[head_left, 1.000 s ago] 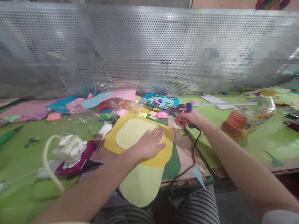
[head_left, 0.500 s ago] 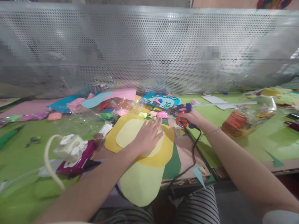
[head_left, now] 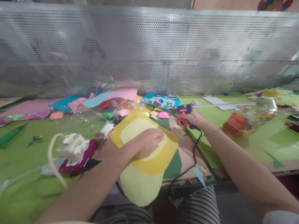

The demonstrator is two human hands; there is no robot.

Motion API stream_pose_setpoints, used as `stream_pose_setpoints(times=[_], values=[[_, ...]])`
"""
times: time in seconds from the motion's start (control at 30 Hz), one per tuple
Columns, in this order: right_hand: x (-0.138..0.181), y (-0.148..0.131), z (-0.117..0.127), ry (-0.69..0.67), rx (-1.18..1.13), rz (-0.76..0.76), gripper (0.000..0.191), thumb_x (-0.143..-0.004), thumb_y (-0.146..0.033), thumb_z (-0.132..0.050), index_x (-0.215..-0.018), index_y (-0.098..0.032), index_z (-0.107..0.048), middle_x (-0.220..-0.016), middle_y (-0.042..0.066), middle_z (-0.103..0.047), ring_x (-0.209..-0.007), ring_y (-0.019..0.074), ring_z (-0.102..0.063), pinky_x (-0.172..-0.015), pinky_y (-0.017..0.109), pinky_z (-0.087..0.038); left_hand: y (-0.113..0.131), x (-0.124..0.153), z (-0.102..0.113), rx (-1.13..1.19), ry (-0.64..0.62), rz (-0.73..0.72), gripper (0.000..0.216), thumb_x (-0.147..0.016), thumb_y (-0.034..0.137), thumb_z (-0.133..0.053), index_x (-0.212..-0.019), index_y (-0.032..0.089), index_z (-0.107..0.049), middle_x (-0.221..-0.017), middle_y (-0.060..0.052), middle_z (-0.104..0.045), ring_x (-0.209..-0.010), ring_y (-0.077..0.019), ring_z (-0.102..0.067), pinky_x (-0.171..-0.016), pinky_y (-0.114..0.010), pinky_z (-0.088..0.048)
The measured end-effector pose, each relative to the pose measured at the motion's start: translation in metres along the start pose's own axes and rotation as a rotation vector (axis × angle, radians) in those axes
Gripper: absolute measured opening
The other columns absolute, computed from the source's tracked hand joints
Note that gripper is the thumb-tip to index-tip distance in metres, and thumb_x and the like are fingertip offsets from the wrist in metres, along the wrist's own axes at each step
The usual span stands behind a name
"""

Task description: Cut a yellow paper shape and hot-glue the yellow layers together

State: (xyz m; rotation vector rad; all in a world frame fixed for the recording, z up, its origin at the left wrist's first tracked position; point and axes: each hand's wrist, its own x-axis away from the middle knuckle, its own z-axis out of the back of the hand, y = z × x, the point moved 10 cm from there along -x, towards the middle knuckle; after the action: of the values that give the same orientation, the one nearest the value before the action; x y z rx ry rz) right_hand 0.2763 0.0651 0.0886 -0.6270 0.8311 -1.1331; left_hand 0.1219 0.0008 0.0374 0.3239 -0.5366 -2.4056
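Observation:
My left hand (head_left: 149, 141) is on the pale yellow oval (head_left: 130, 129), which lies on a larger yellow paper cutout (head_left: 163, 158). Its fingers are bent and drawn together, pressed to the paper. Beneath sticks out another pale yellow piece (head_left: 141, 186), hanging past the table's front edge, and a dark green piece (head_left: 174, 165) shows at the right. My right hand (head_left: 195, 118) is wrapped round a blue glue gun (head_left: 183, 109) with a small red light, its nozzle end toward the left. A long translucent stick (head_left: 224, 104) runs rightward from behind it. Below the gun shows a red loop (head_left: 182, 122).
The gun's black cord (head_left: 195, 152) drops over the front edge. A bottle of amber liquid (head_left: 235, 124) lies tilted at right. Left are a purple power strip with a white plug (head_left: 76, 147) and a green cutter (head_left: 12, 135). Colourful clay packets (head_left: 123, 112) lie behind, before a perforated metal screen (head_left: 149, 46).
My left hand's fingers, spread flat before, are now curled together. The yellow cutout with its pale oval has turned clockwise and shifted slightly right. My right hand and the glue gun stay nearly still.

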Motion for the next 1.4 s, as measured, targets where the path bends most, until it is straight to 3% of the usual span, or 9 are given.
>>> stream_pose_setpoints(times=[0.07, 0.13, 0.27, 0.4, 0.57, 0.67, 0.87, 1.03, 1.4], values=[[0.000, -0.002, 0.000, 0.001, -0.004, 0.012, 0.035, -0.067, -0.049, -0.063, -0.077, -0.016, -0.063, -0.071, 0.004, -0.062, -0.077, 0.0221, -0.055, -0.078, 0.037, -0.045, -0.003, 0.002, 0.011, 0.052, 0.075, 0.045, 0.050, -0.091, 0.045, -0.025, -0.092, 0.019, -0.068, -0.095, -0.010, -0.068, -0.092, -0.0231, -0.059, -0.085, -0.033, -0.040], [0.000, -0.006, 0.000, 0.001, -0.007, 0.048, 0.034, -0.067, -0.048, -0.063, -0.078, -0.016, -0.063, -0.078, 0.005, -0.063, -0.079, 0.0221, -0.054, -0.079, 0.037, -0.044, -0.011, 0.004, 0.015, -0.029, 0.135, 0.129, 0.048, -0.088, 0.049, -0.030, -0.094, 0.018, -0.067, -0.094, -0.011, -0.067, -0.091, -0.0254, -0.059, -0.083, -0.035, -0.040], [0.000, -0.012, 0.000, 0.003, 0.010, 0.071, 0.030, -0.066, -0.046, -0.063, -0.074, -0.017, -0.062, -0.079, 0.005, -0.063, -0.079, 0.0224, -0.054, -0.079, 0.037, -0.044, -0.026, 0.008, -0.001, -0.259, 0.061, 0.275, 0.073, -0.077, 0.067, -0.039, -0.131, 0.018, -0.045, -0.138, -0.018, -0.041, -0.128, -0.0395, -0.032, -0.100, -0.054, -0.023], [0.000, -0.012, -0.002, -0.016, 0.026, 0.080, 0.030, -0.066, -0.047, -0.063, -0.071, -0.018, -0.061, -0.074, 0.004, -0.062, -0.080, 0.0233, -0.054, -0.081, 0.038, -0.043, -0.032, 0.011, -0.018, -0.256, -0.092, 0.311, 0.088, -0.073, 0.077, -0.030, -0.143, 0.022, -0.025, -0.151, -0.016, -0.016, -0.137, -0.0410, -0.006, -0.101, -0.065, -0.008], [0.000, -0.009, -0.002, -0.005, 0.026, 0.090, 0.031, -0.067, -0.044, -0.063, -0.080, -0.016, -0.064, -0.077, 0.004, -0.065, -0.082, 0.0230, -0.056, -0.081, 0.037, -0.044, 0.000, 0.006, -0.023, -0.220, -0.173, 0.011, 0.079, -0.075, 0.070, -0.040, -0.140, 0.026, -0.031, -0.150, -0.009, -0.024, -0.137, -0.0319, -0.015, -0.108, -0.054, -0.008], [0.000, -0.006, -0.001, 0.006, 0.021, 0.078, 0.031, -0.067, -0.044, -0.064, -0.081, -0.016, -0.065, -0.076, 0.004, -0.065, -0.083, 0.0235, -0.057, -0.082, 0.038, -0.045, 0.016, 0.006, -0.019, -0.215, -0.143, -0.120, 0.065, -0.080, 0.058, -0.047, -0.134, 0.024, -0.040, -0.145, -0.009, -0.033, -0.133, -0.0279, -0.027, -0.108, -0.043, -0.018], [-0.002, -0.006, -0.001, 0.000, -0.007, 0.114, 0.028, -0.068, -0.042, -0.064, -0.079, -0.017, -0.067, -0.075, 0.004, -0.067, -0.087, 0.0257, -0.059, -0.088, 0.041, -0.044, 0.020, 0.001, 0.004, -0.339, 0.079, -0.103, 0.027, -0.089, 0.031, -0.040, -0.101, 0.017, -0.060, -0.108, -0.009, -0.059, -0.101, -0.0220, -0.053, -0.087, -0.034, -0.039], [-0.001, -0.014, -0.002, 0.004, -0.022, 0.156, 0.029, -0.068, -0.038, -0.064, -0.089, -0.018, -0.069, -0.085, 0.004, -0.069, -0.091, 0.0264, -0.060, -0.089, 0.041, -0.043, 0.025, 0.003, -0.003, -0.419, 0.030, -0.069, 0.032, -0.088, 0.043, -0.041, -0.076, 0.018, -0.057, -0.079, -0.005, -0.060, -0.078, -0.0193, -0.056, -0.068, -0.030, -0.042], [-0.002, -0.002, -0.001, 0.016, 0.007, 0.111, 0.022, -0.069, -0.036, -0.064, -0.077, -0.016, -0.067, -0.072, 0.004, -0.067, -0.081, 0.0253, -0.060, -0.082, 0.039, -0.046, 0.048, 0.011, -0.028, -0.619, -0.015, -0.171, 0.025, -0.091, 0.025, -0.035, -0.081, 0.018, -0.056, -0.078, -0.005, -0.064, -0.072, -0.0206, -0.062, -0.060, -0.032, -0.043]])
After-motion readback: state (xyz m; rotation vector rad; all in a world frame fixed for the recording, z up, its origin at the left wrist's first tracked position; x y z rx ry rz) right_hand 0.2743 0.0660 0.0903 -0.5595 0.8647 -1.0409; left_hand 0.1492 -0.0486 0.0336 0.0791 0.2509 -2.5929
